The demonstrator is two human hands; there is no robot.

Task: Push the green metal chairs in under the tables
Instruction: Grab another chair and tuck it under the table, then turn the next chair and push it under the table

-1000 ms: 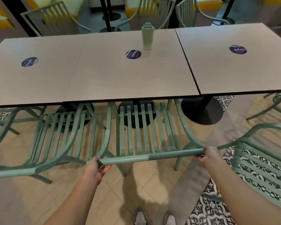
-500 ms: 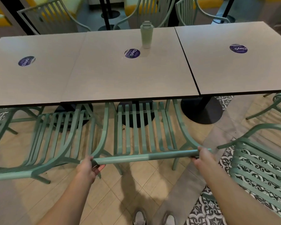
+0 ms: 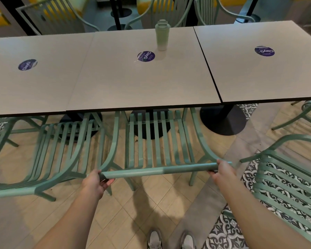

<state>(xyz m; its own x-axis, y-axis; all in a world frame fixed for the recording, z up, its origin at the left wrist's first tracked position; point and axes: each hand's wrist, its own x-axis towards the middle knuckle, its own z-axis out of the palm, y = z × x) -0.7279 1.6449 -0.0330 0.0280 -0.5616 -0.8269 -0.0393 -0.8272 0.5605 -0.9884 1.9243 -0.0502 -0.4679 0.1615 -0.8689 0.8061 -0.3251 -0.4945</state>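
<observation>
A green metal chair (image 3: 156, 141) stands in front of me, its slatted seat partly under the middle grey table (image 3: 133, 83). My left hand (image 3: 94, 182) grips the left end of the chair's top back rail. My right hand (image 3: 223, 170) grips the rail's right end. A second green chair (image 3: 48, 155) stands to the left, its seat front under the left table (image 3: 25, 90). A third green chair (image 3: 285, 186) stands at the right, out from the right table (image 3: 267, 74).
A pale green bottle (image 3: 161, 35) stands on the middle table. Black pedestal bases (image 3: 223, 121) sit under the tables. More green chairs (image 3: 162, 9) stand on the far side. My shoes (image 3: 171, 239) are on the tiled floor.
The chair has slid forward a little, further under the middle table, with both hands still on its back rail.
</observation>
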